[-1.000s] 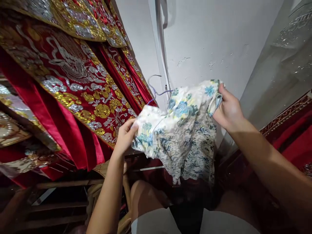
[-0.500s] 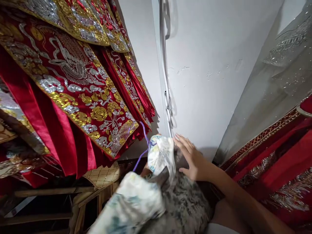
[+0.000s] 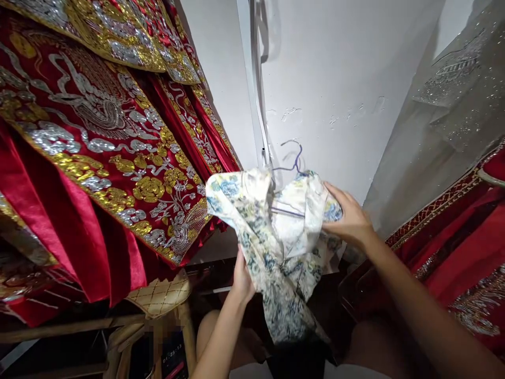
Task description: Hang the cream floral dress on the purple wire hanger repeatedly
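Garment (image 3: pixel 256 237), floral-printed, is held up above the lap, between both hands; purple hanger (image 3: pixel 296 165) sits inside, hook protruding at neckline. Right hand (image 3: pixel 351 218) grips one shoulder edge. Left hand (image 3: pixel 242 279) touches the opposite side, fingers hidden behind cloth; closure cannot be told. Red embroidered fabric (image 3: pixel 150 187) left; white wall (image 3: pixel 335 58) behind.

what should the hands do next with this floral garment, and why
I'd probably have the left hand draw the floral garment's near edge inward: its opening gapes, baring the purple hanger's bar inside, while the right hand already grips the sleeve opposite.
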The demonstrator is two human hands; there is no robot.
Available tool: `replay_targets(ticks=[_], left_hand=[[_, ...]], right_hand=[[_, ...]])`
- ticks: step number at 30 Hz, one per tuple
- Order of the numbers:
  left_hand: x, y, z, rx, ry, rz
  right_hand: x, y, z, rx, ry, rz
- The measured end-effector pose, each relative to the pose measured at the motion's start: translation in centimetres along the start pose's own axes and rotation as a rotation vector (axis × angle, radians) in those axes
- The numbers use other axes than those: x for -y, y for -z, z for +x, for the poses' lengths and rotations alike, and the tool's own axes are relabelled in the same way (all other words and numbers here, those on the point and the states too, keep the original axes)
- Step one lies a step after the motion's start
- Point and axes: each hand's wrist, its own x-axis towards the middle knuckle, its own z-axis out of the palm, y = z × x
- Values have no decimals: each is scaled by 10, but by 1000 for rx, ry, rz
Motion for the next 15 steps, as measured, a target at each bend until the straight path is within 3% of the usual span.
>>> replay_targets(ticks=[4, 7, 11, 13, 15], left_hand=[[10, 9, -15, -76, -38, 226], [21, 12, -27, -89, -98, 402], [48, 7, -47, -172, -43, 319], [61, 1, -57, -169, -9, 264], [67, -4, -67, -118, -1, 250]], right_hand=[[23, -4, 30, 28, 149, -12], [34, -17, 13, 84, 277, 42], [41, -43, -67, 48, 282, 355], [49, -62, -118, 8, 95, 565], [57, -81, -163, -34, -189, 743]])
